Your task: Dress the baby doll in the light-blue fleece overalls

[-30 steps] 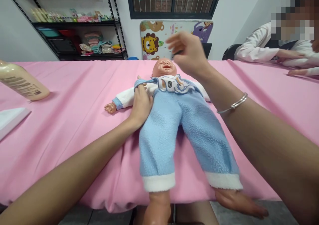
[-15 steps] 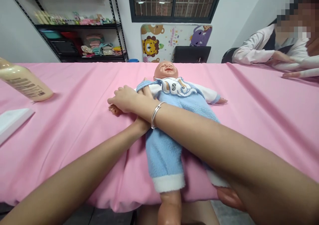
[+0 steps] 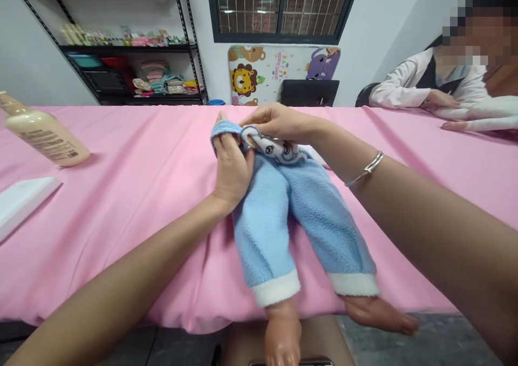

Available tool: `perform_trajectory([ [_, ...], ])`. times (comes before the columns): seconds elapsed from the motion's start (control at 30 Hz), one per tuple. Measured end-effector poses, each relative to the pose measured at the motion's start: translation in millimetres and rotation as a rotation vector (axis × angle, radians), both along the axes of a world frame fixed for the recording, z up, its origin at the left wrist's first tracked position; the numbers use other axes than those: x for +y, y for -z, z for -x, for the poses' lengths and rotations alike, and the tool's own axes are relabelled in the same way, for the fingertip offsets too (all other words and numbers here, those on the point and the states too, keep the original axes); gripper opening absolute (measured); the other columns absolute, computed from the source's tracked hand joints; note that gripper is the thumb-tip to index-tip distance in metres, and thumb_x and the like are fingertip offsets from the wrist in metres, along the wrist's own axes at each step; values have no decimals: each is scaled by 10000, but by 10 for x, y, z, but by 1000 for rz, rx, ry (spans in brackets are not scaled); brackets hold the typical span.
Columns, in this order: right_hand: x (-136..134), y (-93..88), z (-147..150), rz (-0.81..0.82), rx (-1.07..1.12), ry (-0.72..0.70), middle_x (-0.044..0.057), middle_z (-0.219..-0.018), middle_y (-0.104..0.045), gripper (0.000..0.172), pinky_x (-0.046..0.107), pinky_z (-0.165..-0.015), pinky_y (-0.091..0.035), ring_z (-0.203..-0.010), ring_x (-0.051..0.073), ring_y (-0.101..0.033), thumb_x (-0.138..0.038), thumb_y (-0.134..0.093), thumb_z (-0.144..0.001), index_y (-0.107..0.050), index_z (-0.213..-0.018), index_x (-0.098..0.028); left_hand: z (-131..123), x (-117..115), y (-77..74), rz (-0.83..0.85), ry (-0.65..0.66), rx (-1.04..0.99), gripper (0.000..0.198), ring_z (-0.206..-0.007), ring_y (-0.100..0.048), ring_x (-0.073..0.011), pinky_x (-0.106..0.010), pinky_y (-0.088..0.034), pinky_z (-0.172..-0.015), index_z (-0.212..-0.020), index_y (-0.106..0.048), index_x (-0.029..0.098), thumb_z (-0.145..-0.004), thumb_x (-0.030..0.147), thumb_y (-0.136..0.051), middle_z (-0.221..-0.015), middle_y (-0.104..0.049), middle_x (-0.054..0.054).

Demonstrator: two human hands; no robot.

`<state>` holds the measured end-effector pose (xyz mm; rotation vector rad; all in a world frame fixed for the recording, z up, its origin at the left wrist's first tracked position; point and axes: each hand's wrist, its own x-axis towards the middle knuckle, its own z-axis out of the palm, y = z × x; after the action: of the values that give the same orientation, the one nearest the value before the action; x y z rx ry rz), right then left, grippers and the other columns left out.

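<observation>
A baby doll in a light blue fleece overall (image 3: 283, 209) lies on its back on the pink table cover (image 3: 133, 193), its bare feet (image 3: 376, 314) over the near edge. My left hand (image 3: 230, 163) grips the overall's blue shoulder strap (image 3: 224, 128), which is looped over my fingers. At the doll's chest my right hand (image 3: 279, 124) pinches the printed white bib (image 3: 279, 149). Both hands hide the doll's head and arms. A silver bangle (image 3: 366, 167) sits on my right wrist.
A cream lotion bottle (image 3: 44, 134) lies at the far left, a white flat object (image 3: 22, 198) below it. Another person in white sleeves (image 3: 408, 88) leans on the table at the right. Behind stand a black shelf rack (image 3: 133, 69), an animal-print mat (image 3: 275, 72) and a dark chair (image 3: 309, 92).
My right hand swung from above the doll's head across to its left arm, then back to the chest, and now pinches the bib. My left hand has lifted the shoulder strap higher.
</observation>
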<state>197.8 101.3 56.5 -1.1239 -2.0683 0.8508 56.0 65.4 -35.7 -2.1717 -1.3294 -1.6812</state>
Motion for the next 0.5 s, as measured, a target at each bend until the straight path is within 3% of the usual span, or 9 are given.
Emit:
perform_trajectory([
  [0.13,-149,-164,-43,54,-83,-80,-29,-519,-417,368,192,-449,-320,-489,84,-395,-453,-580,-879,-562,-644,-170,91,79,-61,92,23,-50,316,-1095,-534,-250,-435,-472,-991,-1103,-463,198,-810,147,-572,-1066,-557,-97],
  [0.23,-158,-243,47,89,-146,-134,-34,-512,-402,318,190,-436,-288,-476,73,-355,-319,-652,-835,-527,-588,-164,111,117,-90,213,36,-27,130,-925,-582,-242,-423,-520,-890,-824,-510,202,-760,136,-601,-879,-573,-62],
  [0.33,-122,-221,200,148,-45,-175,-27,-507,-395,348,202,-444,-304,-479,76,-359,-164,-614,-817,-445,-512,-169,101,130,-106,416,87,2,185,-753,-591,-216,-398,-542,-789,-645,-458,220,-770,143,-570,-658,-520,-10],
  [0.4,-96,-198,308,196,65,-191,-11,-533,-438,363,211,-455,-324,-494,81,-396,-160,-548,-861,-431,-518,-175,91,138,-108,488,99,-23,185,-697,-582,-201,-383,-545,-747,-637,-462,225,-770,148,-564,-616,-511,7],
  [0.5,-81,-225,426,252,25,-223,6,-584,-506,329,222,-463,-354,-517,99,-452,-256,-562,-906,-466,-600,-179,85,150,-98,402,159,-72,93,-798,-603,-194,-374,-538,-822,-777,-537,221,-761,133,-561,-759,-604,-6],
])
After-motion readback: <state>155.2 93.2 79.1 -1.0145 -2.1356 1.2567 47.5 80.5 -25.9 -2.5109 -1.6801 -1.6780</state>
